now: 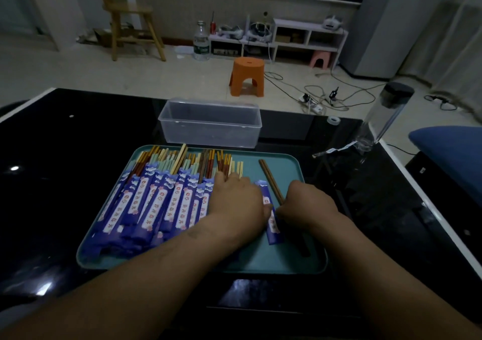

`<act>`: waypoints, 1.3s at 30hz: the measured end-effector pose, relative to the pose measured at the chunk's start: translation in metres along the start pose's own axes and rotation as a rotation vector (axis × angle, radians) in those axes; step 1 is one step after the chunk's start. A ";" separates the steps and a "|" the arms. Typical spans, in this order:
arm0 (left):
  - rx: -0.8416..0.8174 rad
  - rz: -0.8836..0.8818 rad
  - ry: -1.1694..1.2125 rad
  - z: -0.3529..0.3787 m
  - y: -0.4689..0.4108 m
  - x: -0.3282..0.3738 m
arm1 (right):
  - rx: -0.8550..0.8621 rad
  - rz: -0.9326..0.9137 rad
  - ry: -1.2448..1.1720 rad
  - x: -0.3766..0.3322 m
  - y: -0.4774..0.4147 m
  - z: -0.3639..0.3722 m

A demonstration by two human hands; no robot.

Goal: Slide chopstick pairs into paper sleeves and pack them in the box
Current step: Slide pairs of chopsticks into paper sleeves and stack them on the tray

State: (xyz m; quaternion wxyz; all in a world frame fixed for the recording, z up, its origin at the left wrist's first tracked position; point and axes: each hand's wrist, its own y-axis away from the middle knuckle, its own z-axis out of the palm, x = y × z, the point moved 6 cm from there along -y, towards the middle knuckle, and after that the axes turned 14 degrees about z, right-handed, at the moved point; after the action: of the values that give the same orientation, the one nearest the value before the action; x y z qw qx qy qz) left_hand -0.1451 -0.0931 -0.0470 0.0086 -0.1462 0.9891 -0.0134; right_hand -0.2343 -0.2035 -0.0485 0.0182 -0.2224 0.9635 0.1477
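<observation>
left hand [236, 199]: lying loose on the right edge of the sleeved pile [156, 204], fingers pretty much straight, not gripping anything. My thumb's pressing on the loose sleeve [274, 226].
right hand [307, 204]: fingers curled round the brown chopstick pair [270, 180], tips pointing away from me, back ends poking out under my wrist.
loose sleeve: flat on the tray [287, 264], right between my hands and just beside the brown pair.
sleeved pile: fills the tray's left half, chopstick tops sticking out at the far end.
box [208, 128]: clear plastic, open, sits on the black table [65, 157] just past the tray.
</observation>
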 end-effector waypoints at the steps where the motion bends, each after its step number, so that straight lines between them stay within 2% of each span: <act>1: -0.025 -0.017 -0.004 0.005 -0.002 0.003 | -0.012 -0.003 0.001 0.000 0.001 0.001; 10: -0.048 -0.074 0.097 0.005 -0.017 0.011 | -0.040 -0.029 -0.011 0.003 0.000 0.004; 20: -0.121 -0.152 0.476 0.011 -0.025 0.014 | -0.100 -0.012 -0.099 0.007 -0.012 0.007; 23: -0.065 -0.148 0.549 0.009 -0.024 0.012 | -0.088 -0.019 -0.108 0.009 -0.015 0.009; 27: 0.089 -0.145 0.701 -0.004 -0.023 0.006 | -0.058 -0.031 -0.126 0.011 -0.015 0.003; 30: 0.185 -0.221 0.989 -0.012 -0.019 -0.003 | 0.007 -0.087 -0.302 0.007 -0.008 -0.025; 33: 0.175 -0.331 1.303 -0.010 -0.012 -0.007 | 0.099 -0.137 -0.560 0.005 0.003 -0.049; 37: 0.174 -0.353 1.380 -0.006 -0.005 -0.013 | 0.152 -0.186 -0.767 0.003 0.010 -0.058; 39: 0.176 -0.352 1.377 -0.005 -0.004 -0.016 | 0.127 -0.197 -0.772 0.000 0.011 -0.054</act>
State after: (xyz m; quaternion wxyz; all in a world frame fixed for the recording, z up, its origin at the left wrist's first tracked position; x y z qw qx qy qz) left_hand -0.1287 -0.0921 -0.0417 -0.6083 -0.2606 0.7269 -0.1834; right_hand -0.2373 -0.2099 0.0060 0.4065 -0.2401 0.8672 0.1581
